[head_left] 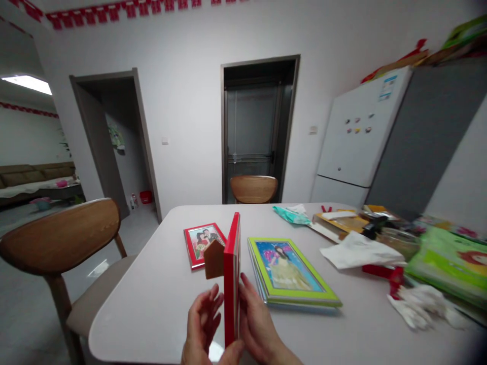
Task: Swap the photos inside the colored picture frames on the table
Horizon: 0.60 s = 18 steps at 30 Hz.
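A red picture frame [230, 284] stands upright and edge-on between my hands, above the near side of the table. Its brown stand leg [214, 259] sticks out to the left. My left hand [201, 327] is at the lower left, its thumb on the near edge and its curled fingers by the back. Along the other face, the fingers of my right hand [258, 322] lie against the frame. Another red frame [205, 242] with a photo of a couple lies beyond on the left. Green-edged frames [291, 271] lie stacked to the right, the top one showing a figure in a pale dress.
On the table's [152, 304] right side are a white paper [359, 251], white gloves [418, 304], a green package [452, 263] and a teal wrapper [291, 214]. Wooden chairs stand at the left [64, 233] and far side [254, 189]. A fridge [361, 126] stands behind.
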### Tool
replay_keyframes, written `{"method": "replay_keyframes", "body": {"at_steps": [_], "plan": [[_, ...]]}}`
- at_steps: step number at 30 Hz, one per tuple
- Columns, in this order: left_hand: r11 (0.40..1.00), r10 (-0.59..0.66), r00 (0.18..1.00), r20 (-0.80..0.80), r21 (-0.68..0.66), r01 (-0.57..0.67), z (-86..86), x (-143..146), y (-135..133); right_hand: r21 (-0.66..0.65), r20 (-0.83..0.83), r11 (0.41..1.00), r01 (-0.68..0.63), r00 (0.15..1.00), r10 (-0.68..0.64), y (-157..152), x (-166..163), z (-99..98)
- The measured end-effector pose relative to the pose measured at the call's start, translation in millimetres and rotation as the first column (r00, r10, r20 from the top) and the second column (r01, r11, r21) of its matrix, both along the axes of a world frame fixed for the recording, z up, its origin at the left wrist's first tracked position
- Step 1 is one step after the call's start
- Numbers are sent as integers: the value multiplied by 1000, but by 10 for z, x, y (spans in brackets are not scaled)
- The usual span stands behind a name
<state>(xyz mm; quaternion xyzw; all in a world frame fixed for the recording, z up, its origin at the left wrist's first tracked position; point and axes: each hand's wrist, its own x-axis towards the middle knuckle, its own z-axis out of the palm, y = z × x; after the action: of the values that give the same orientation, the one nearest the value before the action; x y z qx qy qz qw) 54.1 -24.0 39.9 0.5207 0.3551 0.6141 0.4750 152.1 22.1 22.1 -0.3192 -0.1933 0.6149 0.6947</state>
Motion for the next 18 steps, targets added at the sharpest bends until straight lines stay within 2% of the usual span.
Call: {"method": "replay_keyframes", "body": {"at_steps": [2,4,6,8,9,10,13,14,16,18], "plan": [[999,-31,998,57,-7,31,171,55,78,43,16,996,75,997,-76,63,308,87],[993,-105,993,61,-44,108,293,124,156,40,140,996,84,986,-89,123,682,166],[976,-194,980,44,-86,197,323,242,226,1,320,996,86,944,-82,183,1069,231],[949,-288,955,74,-109,295,261,420,295,-47,489,995,87,871,-53,253,1432,274],[934,-331,939,94,-112,340,206,525,334,-73,589,992,108,807,-44,295,1596,285],[921,-362,927,103,-117,372,142,635,379,-101,705,983,153,708,-38,343,1746,289],[922,-367,930,-6,-133,363,-58,936,550,-128,930,947,296,368,10,513,2095,250],[935,-343,936,-85,-131,330,-117,1013,611,-124,954,937,328,297,22,572,2175,223],[960,-279,917,-286,-115,256,-210,1118,719,-106,975,921,376,222,22,674,2285,155],[976,-214,837,-504,-77,203,-270,1157,790,-74,991,904,420,134,19,741,2345,81]]}}
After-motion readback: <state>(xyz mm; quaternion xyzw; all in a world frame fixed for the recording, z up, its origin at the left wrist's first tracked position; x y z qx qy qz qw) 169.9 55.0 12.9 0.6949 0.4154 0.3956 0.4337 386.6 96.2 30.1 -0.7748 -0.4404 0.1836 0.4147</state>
